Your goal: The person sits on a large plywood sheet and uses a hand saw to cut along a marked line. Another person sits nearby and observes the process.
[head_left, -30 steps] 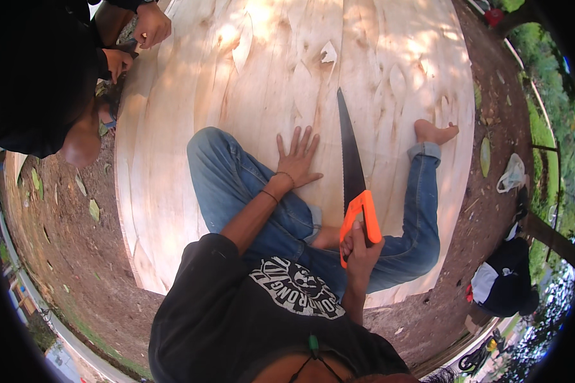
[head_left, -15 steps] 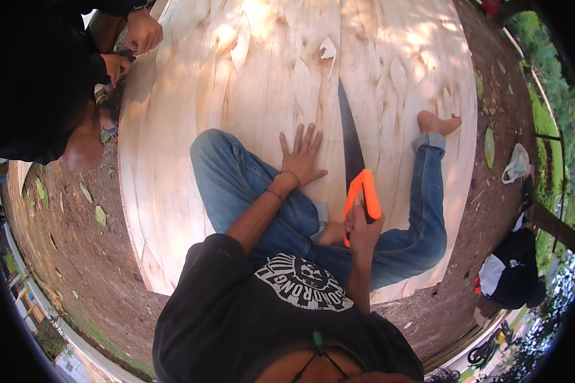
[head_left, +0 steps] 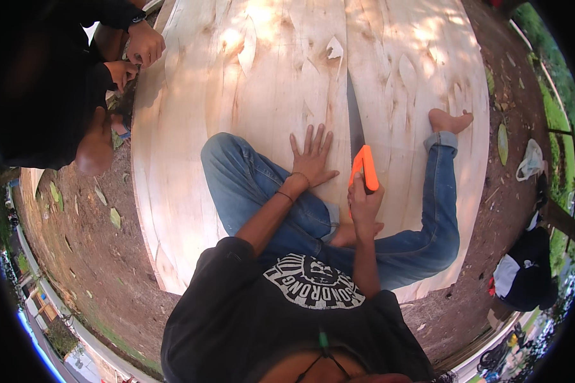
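My left hand [head_left: 310,159] lies flat on the pale plywood sheet [head_left: 191,76], fingers spread, left of the handsaw's dark blade [head_left: 355,121]. My right hand [head_left: 365,204] is wrapped round the saw's orange handle [head_left: 366,153], low in front of me. The blade points away from me along a straight line in the wood; whether it is inside a cut, I cannot tell. I sit on the sheet in jeans, left knee bent, right bare foot [head_left: 444,120] out toward the right edge.
At upper left a co-worker in black has both hands [head_left: 144,46] by the sheet's left edge. Brown ground [head_left: 89,249] with leaves surrounds the sheet. At right lie a white plastic bag [head_left: 530,159] and a dark cloth heap [head_left: 524,271]; grass lies beyond.
The saw and my right hand have moved forward, away from my body, and less of the blade shows. My left hand stays spread on the plywood. The view has shifted slightly.
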Demonstrator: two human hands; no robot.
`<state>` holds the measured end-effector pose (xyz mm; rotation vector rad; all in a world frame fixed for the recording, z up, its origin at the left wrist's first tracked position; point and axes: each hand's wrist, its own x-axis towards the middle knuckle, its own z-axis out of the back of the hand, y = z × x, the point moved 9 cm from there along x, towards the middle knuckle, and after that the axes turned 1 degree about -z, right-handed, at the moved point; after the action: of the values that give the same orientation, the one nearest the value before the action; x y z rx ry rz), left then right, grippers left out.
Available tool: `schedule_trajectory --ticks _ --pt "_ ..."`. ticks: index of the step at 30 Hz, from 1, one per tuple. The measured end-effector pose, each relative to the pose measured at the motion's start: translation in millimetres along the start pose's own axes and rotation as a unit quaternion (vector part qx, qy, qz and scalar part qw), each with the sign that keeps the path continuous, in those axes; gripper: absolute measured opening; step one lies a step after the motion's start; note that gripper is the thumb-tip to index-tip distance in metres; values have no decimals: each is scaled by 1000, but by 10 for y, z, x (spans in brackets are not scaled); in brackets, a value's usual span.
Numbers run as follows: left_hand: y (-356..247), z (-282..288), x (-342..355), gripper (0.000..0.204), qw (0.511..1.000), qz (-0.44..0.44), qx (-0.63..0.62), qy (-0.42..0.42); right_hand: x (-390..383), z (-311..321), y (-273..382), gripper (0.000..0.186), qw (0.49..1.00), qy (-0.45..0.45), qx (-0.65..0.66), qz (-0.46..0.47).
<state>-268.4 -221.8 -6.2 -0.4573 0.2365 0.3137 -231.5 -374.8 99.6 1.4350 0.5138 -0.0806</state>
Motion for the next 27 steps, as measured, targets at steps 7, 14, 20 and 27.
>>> schedule_trajectory --ticks 7,14,20,27 --pt "-9 38 32 123 1000 -16 10 -16 16 54 -80 27 998 12 53 15" --pt "90 -82 66 126 1000 -1 28 5 -737 368 248 20 987 -19 -144 71" --pt "29 -70 58 126 999 2 26 18 -869 366 503 21 987 -41 -143 57" --pt "28 -79 27 125 1000 0 21 19 -472 171 220 23 994 -18 -105 27"
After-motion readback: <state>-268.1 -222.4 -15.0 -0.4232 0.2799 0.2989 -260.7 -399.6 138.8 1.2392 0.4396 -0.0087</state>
